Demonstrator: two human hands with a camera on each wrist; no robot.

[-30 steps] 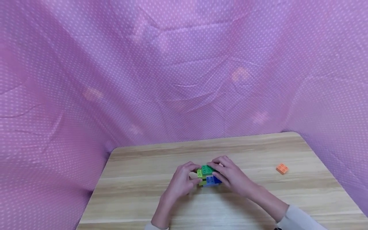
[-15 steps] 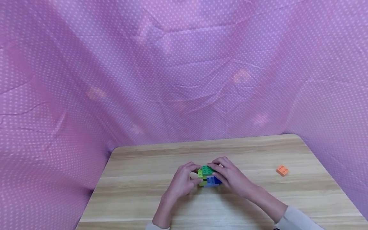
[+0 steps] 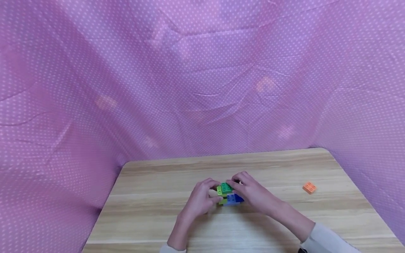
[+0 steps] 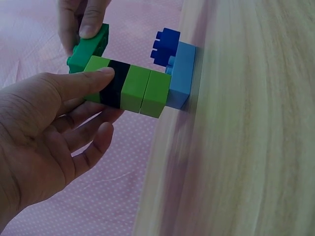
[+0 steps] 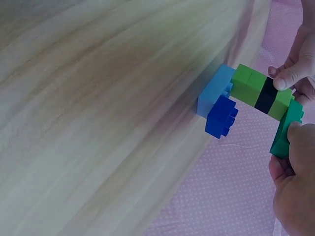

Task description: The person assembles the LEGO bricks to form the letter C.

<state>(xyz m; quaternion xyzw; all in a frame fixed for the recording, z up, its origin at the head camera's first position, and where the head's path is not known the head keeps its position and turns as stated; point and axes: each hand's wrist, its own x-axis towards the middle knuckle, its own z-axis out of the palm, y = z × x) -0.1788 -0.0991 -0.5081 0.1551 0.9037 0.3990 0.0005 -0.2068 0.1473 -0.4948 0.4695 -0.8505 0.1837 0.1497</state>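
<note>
In the head view, both hands meet at a toy-brick build near the middle of the table. My left hand (image 3: pixel 200 198) pinches its upright stack of lime green bricks (image 4: pixel 156 93), thumb on the black brick (image 4: pixel 115 84) among them. At the top, a green brick (image 4: pixel 87 53) reaches out sideways from the stack. My right hand (image 3: pixel 254 191) pinches that green brick between thumb and finger. Under the stack a light blue brick (image 5: pixel 215 92) lies on the table, bearing a dark blue brick (image 5: pixel 221 117) at its other end, below the green one.
A loose orange brick (image 3: pixel 309 187) lies on the right part of the wooden table (image 3: pixel 152 203). Pink dotted cloth (image 3: pixel 202 88) hangs around the table's back and sides.
The right hand's fingers have shifted slightly to the left on the green brick, leaving more of the dark blue brick visible. The left hand keeps its grip on the stack.
</note>
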